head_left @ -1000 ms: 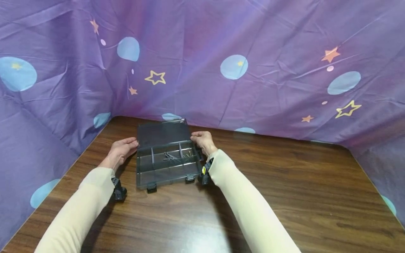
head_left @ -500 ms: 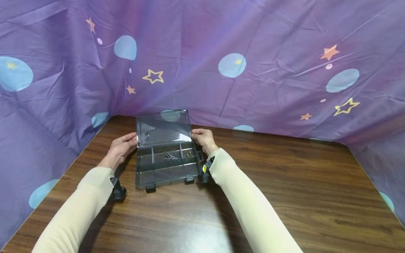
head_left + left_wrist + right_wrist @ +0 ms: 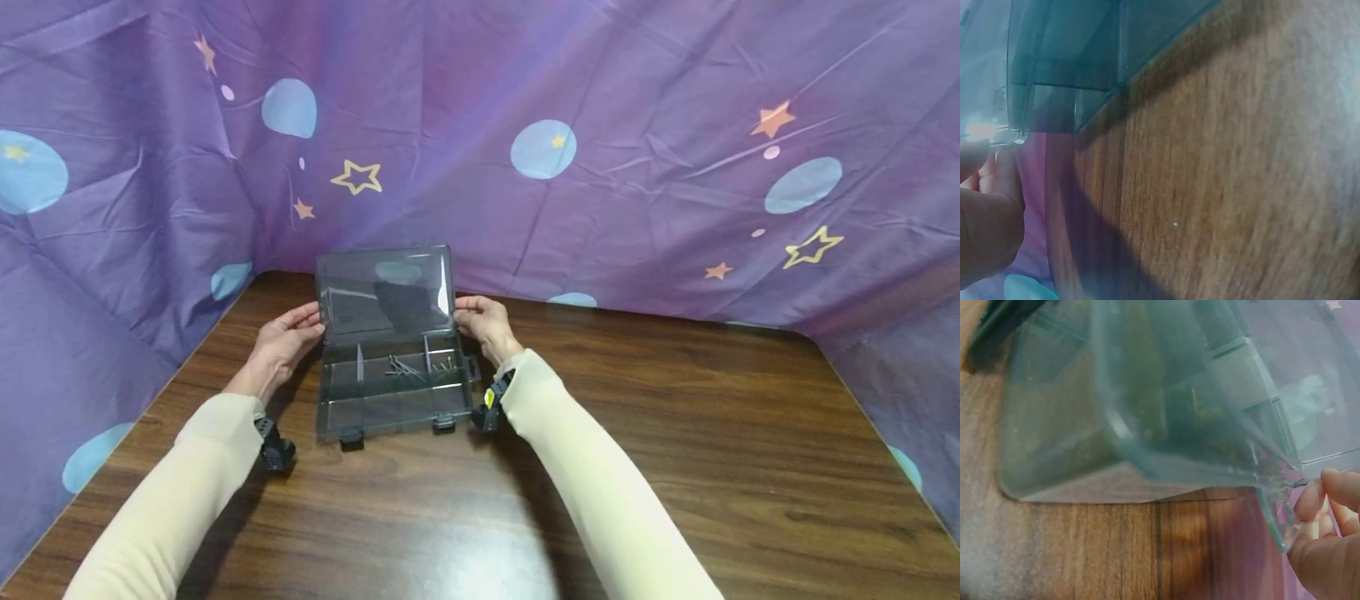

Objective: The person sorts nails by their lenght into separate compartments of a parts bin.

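A see-through grey plastic compartment box point(image 3: 360, 412) sits on the table with its lid point(image 3: 386, 292) raised and leaning back. At the lid's left edge, near the hinge, my left hand point(image 3: 279, 346) pinches it between thumb and fingers. My right hand point(image 3: 489, 327) pinches the right edge at about the same height, and in the right wrist view its fingertips meet at the lid's lower corner. Several slim silvery nails or screws point(image 3: 402, 367) lie in the box's back middle compartment. Smaller brass-coloured pieces point(image 3: 446, 365) lie in the back right one.
Two black latches, the left latch point(image 3: 352, 439) and the right latch point(image 3: 444, 423), hang at the box's front edge. The wooden table point(image 3: 637, 433) extends to the right and front. A purple cloth backdrop point(image 3: 465, 208) hangs close behind the lid.
The lid has swung up from lying farther back to a steeper stance, with both hands at its side edges. The box base and its contents stay in place.
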`<action>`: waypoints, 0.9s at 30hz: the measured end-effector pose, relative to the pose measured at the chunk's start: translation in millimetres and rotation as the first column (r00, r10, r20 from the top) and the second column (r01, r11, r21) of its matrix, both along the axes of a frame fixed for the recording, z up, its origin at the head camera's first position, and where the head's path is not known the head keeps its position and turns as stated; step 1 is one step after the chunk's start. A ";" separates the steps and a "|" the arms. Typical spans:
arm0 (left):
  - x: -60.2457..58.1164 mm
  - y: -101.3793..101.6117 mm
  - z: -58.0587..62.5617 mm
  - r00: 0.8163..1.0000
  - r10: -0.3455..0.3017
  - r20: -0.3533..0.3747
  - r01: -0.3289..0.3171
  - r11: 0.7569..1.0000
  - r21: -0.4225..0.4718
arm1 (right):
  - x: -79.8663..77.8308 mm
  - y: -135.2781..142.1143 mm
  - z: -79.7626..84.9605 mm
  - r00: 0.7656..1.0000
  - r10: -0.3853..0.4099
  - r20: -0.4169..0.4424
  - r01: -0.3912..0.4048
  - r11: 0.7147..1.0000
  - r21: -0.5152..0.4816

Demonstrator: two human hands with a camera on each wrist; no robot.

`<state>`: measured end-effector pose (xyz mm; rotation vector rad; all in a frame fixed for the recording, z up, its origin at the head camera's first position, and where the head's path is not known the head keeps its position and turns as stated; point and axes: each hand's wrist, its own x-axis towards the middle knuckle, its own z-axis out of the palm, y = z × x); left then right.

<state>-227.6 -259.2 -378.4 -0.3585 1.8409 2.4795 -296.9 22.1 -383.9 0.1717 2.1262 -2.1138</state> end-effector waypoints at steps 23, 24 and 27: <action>16.0 8.3 1.3 0.985 0.157 -0.070 -0.164 0.980 -0.109 | 20.9 15.0 10.4 0.997 0.075 0.013 -0.072 0.980 -0.187; 16.8 9.1 1.5 0.984 0.163 -0.074 -0.170 0.980 -0.106 | 22.0 16.0 10.7 0.997 0.081 0.017 -0.077 0.979 -0.190; 19.5 11.0 3.0 0.983 0.156 -0.093 -0.162 0.985 -0.060 | 25.8 18.5 12.7 0.996 0.090 0.020 -0.085 0.977 -0.198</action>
